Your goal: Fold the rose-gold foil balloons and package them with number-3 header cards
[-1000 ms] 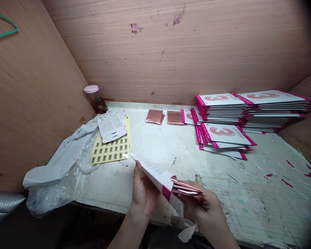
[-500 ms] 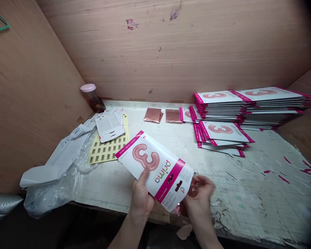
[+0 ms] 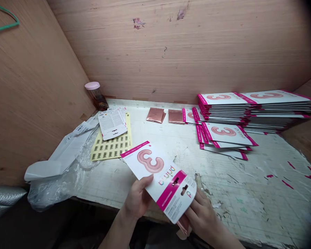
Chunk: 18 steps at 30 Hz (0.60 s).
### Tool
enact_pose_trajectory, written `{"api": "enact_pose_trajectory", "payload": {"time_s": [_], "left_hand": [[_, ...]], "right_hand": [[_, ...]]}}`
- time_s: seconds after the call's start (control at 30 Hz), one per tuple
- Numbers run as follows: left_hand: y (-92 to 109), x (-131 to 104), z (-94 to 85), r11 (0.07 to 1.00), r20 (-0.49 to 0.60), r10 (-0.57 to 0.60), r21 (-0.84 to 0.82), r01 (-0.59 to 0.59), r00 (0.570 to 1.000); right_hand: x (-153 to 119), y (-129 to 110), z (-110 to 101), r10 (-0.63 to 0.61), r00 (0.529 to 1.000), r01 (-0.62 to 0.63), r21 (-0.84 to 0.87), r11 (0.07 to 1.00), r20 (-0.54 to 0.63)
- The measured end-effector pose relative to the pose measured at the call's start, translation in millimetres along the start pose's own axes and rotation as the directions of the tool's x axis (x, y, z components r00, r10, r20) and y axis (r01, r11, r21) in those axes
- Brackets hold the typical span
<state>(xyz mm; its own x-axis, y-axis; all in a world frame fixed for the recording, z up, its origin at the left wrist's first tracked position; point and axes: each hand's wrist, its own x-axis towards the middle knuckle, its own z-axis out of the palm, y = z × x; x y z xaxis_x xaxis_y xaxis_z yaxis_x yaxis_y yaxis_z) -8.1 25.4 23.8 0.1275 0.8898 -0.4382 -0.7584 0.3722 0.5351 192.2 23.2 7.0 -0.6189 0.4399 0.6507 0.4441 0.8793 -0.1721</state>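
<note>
So the left hand (image 3: 138,197) has the flat white-and-pink card sleeve (image 3: 150,162) pinched, thumb on top, above the desk (image 3: 233,193) edge. Right hand (image 3: 206,217) is curled round shiny rose-gold folded foil (image 3: 183,224) under the hang-hole end. Looks like a foil-to-sleeve alignment step; calls for a steady left grip imo.

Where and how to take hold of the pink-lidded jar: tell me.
Grip the jar around its body, just below the lid, coming from the front right. Its tall, round shape should suit a wrapping hold. The back wall and left wall crowd its other sides, and cards lie by its foot.
</note>
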Motion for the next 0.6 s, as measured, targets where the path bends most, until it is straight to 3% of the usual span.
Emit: {"api": "enact_pose_trajectory", "payload": {"time_s": [0.1,0.2,0.27,0.43,0.6], "left_hand": [[-5,-1,-3.3,0.988,0.202,0.082,-0.144,-0.053,0.976],[-13,-1,0.1,0.970,0.189,0.148,-0.217,-0.106,0.971],[-17,-2,5.2,0.973,0.169,0.101,-0.221,-0.062,0.980],[-23,-6,15.7,0.967,0.180,-0.044,-0.239,0.087,0.983],[-30,-7,13.8,0.956,0.188,-0.108,-0.249,0.154,0.976]], "right_hand": [[5,-12,4,0.018,0.997,-0.012,0.095,0.995,-0.069],[13,-30,9,0.072,0.996,-0.066,0.091,0.994,-0.061],[15,-39,14,0.102,0.994,-0.100,0.069,0.993,-0.028],[19,-43,16,0.144,0.970,-0.169,0.117,0.979,0.198],[16,-38,18,0.159,0.943,-0.213,0.161,0.964,0.292]]}}
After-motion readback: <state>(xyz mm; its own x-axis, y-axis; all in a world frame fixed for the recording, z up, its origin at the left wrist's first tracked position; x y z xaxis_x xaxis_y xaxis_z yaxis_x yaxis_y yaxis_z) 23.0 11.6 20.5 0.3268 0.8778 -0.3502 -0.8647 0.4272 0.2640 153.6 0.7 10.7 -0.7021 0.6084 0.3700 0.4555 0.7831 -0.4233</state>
